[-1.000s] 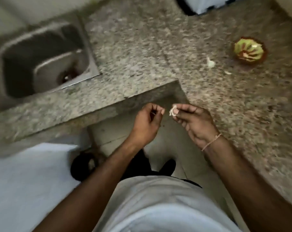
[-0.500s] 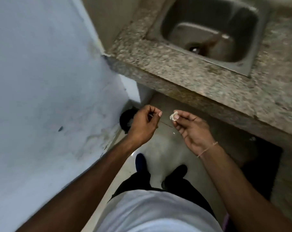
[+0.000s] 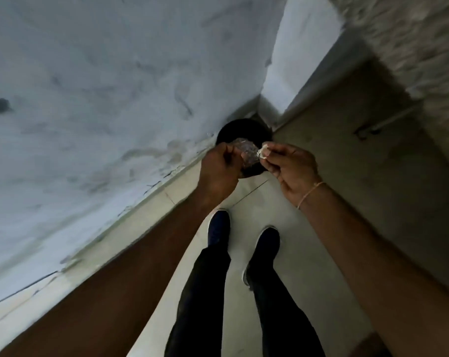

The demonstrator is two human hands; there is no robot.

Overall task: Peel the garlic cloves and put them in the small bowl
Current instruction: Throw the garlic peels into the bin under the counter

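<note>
My right hand (image 3: 292, 168) pinches a small white piece of garlic (image 3: 262, 152) between thumb and fingertips; clove or skin, I cannot tell. My left hand (image 3: 219, 167) is just to its left, back toward me, fingers curled in; nothing shows in them. Both hands hover over a round black bin (image 3: 244, 130) standing on the floor in the corner. Something crinkled and shiny (image 3: 247, 153) lies inside it. The small bowl is out of view.
A pale stained wall (image 3: 102, 99) fills the left side. The speckled stone counter's edge (image 3: 411, 34) runs along the top right, blurred. My two dark shoes (image 3: 218, 228) stand on the light tiled floor (image 3: 308, 279) below the hands.
My view has swung left and down, from the counter and sink to the floor corner. The hands, held the same way with the garlic piece, are now over the black bin.
</note>
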